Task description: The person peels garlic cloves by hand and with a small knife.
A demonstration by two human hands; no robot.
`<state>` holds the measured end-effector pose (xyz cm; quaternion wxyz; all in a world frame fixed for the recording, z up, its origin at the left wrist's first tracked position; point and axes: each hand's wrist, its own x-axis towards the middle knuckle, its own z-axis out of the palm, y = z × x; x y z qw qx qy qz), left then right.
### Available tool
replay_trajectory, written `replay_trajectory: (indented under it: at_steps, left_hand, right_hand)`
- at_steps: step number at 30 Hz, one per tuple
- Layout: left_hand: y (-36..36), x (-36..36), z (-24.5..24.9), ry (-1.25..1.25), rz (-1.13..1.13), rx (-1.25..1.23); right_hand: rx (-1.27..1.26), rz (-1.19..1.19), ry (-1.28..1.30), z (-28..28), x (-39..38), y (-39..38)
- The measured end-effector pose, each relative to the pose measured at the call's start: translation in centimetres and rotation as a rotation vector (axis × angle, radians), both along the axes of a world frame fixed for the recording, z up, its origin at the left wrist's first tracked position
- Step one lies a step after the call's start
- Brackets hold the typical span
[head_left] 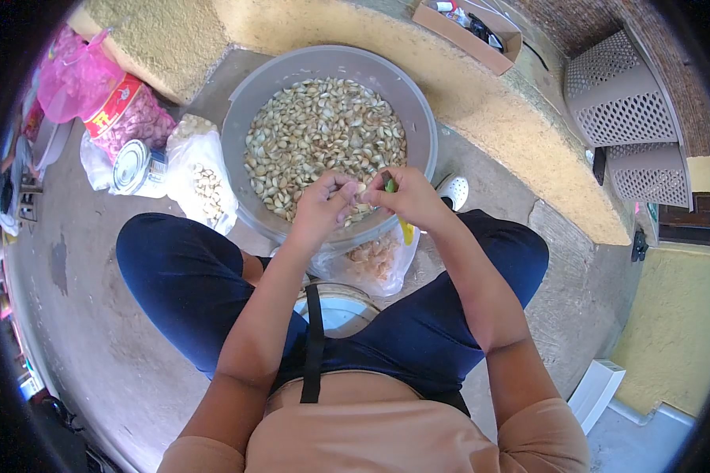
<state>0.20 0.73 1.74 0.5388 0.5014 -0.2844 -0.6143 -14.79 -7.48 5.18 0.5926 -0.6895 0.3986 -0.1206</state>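
Note:
A large grey tub (329, 59) full of unpeeled garlic cloves (323, 118) stands in front of my knees. Over its near edge my left hand (323, 206) pinches a pale garlic clove (360, 191) between thumb and fingertips. Close beside it, my right hand (406, 197) is closed around a small tool with a green part (390, 186); its blade or tip is too hidden to make out. Under the tub's near rim lies a clear plastic bag (398, 272) with papery garlic skins (373, 256) on it. Something yellow (407, 231) hangs just below my right hand.
Left of the tub are a white bag of peeled cloves (207, 185), a metal can (138, 167) and a pink mesh sack of garlic (138, 118). A low yellow wall (528, 165) curves behind, bearing a cardboard box (469, 35). Perforated grey crates (623, 102) stand at right.

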Motion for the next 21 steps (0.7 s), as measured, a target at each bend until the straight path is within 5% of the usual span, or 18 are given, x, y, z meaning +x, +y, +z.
replay_trajectory:
  at_steps: [5,13,17,21]
  left_hand:
    - [0.4,0.3,0.3,0.598,-0.059,0.080]
    - [0.8,-0.5,-0.6,0.919,-0.039,0.033]
    - [0.7,-0.5,-0.8,0.996,-0.015,0.023]
    - [0.3,-0.2,1.1,0.563,0.018,0.133]
  right_hand:
    - [0.284,0.002,-0.167,0.5,-0.1,-0.1]
    - [0.499,0.005,-0.363,-0.3,0.1,-0.2]
    - [0.467,-0.053,-0.343,-0.3,0.3,0.2]
    - [0.135,-0.009,-0.132,0.1,0.3,0.2]
